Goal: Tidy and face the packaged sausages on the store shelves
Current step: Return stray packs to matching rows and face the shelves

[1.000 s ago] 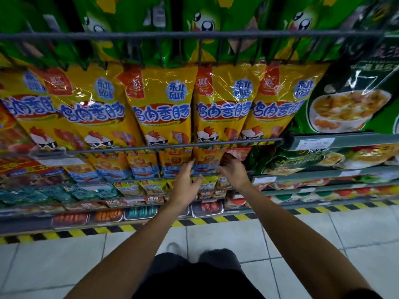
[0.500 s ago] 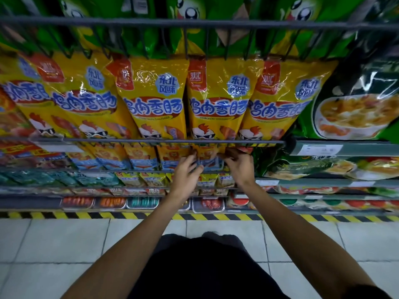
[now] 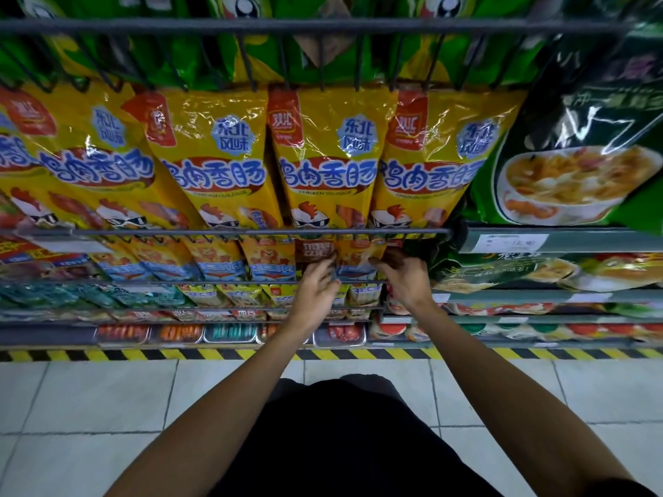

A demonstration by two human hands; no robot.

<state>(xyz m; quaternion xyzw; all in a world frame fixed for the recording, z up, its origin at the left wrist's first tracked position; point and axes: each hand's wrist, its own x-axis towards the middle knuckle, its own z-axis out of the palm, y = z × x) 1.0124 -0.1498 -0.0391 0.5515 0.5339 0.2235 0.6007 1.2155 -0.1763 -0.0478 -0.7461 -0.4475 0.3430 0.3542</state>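
Narrow gap under wire rail point(image 3: 222, 232), sausage packs point(image 3: 215, 261) crowding behind

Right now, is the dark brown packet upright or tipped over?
Upright: the dark brown packet stands in its row behind the wire rail, left hand touching it.

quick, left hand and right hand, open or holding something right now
Left hand: fingers fairly straight, touching the small orange sausage pack; open.
Right hand: fingers curled at that pack's right edge; a firm grip cannot be told.
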